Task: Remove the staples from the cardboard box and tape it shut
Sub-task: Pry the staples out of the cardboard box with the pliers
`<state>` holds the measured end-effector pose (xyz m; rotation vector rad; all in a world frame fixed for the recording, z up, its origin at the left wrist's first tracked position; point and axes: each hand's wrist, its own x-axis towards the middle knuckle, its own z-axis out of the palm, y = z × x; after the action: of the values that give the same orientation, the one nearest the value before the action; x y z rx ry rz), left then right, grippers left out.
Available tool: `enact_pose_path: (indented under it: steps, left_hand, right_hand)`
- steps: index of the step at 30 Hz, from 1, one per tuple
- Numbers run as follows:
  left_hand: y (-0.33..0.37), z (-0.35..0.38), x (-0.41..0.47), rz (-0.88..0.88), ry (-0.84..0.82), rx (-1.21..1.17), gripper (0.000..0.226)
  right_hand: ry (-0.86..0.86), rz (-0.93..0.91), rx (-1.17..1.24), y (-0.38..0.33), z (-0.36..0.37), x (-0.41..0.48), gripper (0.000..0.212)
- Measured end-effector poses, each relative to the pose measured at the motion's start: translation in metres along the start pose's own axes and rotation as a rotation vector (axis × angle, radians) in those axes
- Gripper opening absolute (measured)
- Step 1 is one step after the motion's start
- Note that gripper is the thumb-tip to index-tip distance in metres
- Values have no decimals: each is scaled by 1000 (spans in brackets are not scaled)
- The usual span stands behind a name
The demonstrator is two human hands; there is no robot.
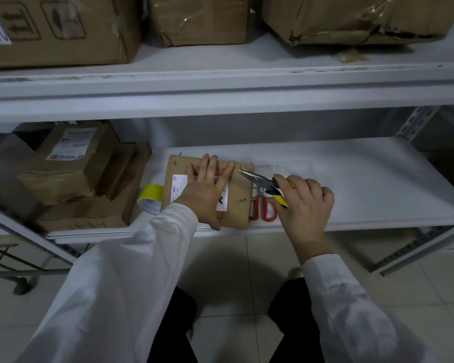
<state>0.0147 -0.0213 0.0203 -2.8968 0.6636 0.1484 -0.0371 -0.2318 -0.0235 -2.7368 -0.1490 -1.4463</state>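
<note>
a: where's the cardboard box (236, 208)?
b: on the lower shelf (351, 179), dead ahead. left hand (207, 189) lies flat on top, fingers straight, pressing it down.
a: and the right hand (304, 203)?
b: it grips needle-nose pliers (262, 183), nose pointing left onto the box's far right edge. it's the nearer hand for that side's staple (241, 200).

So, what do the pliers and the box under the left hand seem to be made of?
The pliers: shiny grey nose, likely steel; yellow-black grips, probably rubbery plastic. The box: matte brown cardboard, with white paper labels.
</note>
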Motion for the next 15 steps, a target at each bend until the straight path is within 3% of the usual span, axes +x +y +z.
enact_pose_path:
  steps: [4, 9, 12, 15]
  left_hand:
    - [0, 1, -3, -2, 10, 24, 141]
    - [0, 2, -4, -4, 14, 31, 142]
    - [0, 3, -4, -2, 10, 37, 142]
    - [0, 2, -3, -4, 11, 20, 141]
  right_hand:
    - [-49, 221, 96, -2, -3, 3, 49]
    - [-407, 936, 294, 10, -7, 1, 62]
    - [-630, 1055, 242, 21, -7, -11, 56]
    - [-725, 1056, 203, 22, -4, -18, 50]
